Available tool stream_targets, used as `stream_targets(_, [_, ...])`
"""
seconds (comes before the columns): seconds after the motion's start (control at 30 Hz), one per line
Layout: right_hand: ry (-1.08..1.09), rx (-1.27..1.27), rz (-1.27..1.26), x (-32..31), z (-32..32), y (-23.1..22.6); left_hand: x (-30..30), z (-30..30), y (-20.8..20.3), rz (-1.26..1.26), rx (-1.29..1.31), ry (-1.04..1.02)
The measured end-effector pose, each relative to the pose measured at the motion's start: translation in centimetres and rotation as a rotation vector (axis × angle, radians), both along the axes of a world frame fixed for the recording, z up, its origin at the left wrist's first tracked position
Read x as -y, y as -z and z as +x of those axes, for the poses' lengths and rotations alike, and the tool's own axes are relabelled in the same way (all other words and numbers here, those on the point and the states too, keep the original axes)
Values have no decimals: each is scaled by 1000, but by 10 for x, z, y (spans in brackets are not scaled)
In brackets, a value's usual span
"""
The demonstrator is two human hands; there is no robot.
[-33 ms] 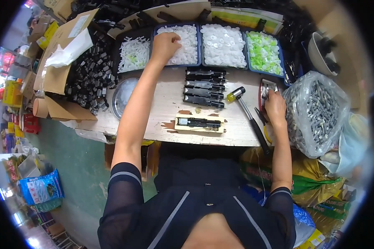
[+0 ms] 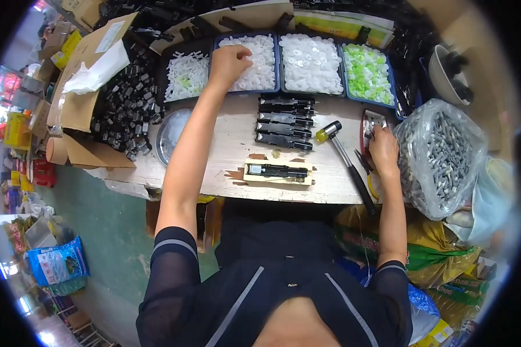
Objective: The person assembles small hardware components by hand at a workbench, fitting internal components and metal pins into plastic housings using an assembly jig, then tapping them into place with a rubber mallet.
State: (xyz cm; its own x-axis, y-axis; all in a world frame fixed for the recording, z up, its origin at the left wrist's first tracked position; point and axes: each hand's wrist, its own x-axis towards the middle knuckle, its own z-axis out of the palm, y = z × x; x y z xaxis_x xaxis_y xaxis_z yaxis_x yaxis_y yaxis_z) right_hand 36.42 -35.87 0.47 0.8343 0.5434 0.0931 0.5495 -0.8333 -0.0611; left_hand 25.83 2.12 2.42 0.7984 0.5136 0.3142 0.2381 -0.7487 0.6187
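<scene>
**Left hand in the white-parts tray, right hand at the small tin**

The left hand (image 2: 230, 62) reaches to the upper middle of the frame, fingers curled down into a blue tray (image 2: 215, 63) of white pieces; whether it has pinched one cannot be told. The right hand (image 2: 383, 149) rests at centre right, fingertips touching a small tin (image 2: 374, 120), not visibly clasping anything.

Between them on the worn table (image 2: 226, 150) lie stacked black parts (image 2: 285, 123), a jig (image 2: 278, 172) and a hammer (image 2: 344, 156). A bag (image 2: 440, 156) of grey parts sits at right, cardboard boxes (image 2: 81, 75) upper left, green floor (image 2: 110, 231) below.

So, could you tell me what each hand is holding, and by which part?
It cannot be told. The left hand reaches into a tray of white parts; the right hand rests on a small tray.
</scene>
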Motion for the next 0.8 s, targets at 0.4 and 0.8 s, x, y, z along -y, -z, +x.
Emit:
stream_targets(0.4, [-41,19,141,5,-3,-1,8,-11,-11,-462,70,-14])
stream_targets(0.8, [-72,27,212,6,-3,8,33,-62,-30,-973,349,136])
